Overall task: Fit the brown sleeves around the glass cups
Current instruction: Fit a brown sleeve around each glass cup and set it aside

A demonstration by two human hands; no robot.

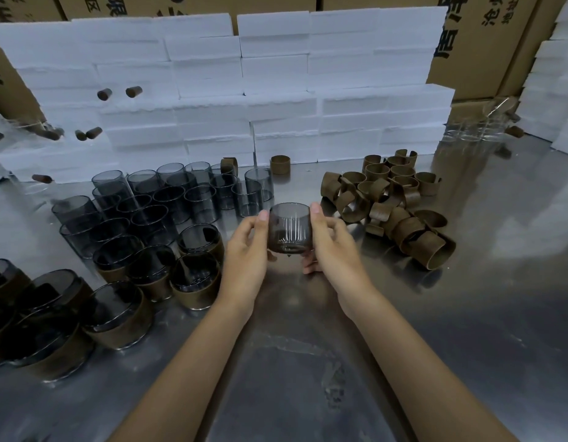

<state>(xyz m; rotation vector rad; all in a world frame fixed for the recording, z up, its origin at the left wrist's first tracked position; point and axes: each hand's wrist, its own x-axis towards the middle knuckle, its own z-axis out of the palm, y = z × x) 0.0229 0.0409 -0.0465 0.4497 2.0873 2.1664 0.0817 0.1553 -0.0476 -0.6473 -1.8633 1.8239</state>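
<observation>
Steel worktop [467, 314] carries, at far left, sleeved cups [116, 317] with bare smoky glass cups [167, 199] behind them, before a wall of white foam blocks [276, 74]. At centre the left hand [246, 250] and right hand [332, 247] hold one glass cup [289, 226] above the surface, fingers [262, 218] curled around its sides, a brown sleeve seemingly around it. Loose brown sleeves [388, 205] lie heaped at right.

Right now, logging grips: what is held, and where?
A glass cup, sides pinched between left hand and right hand, above the table.
</observation>
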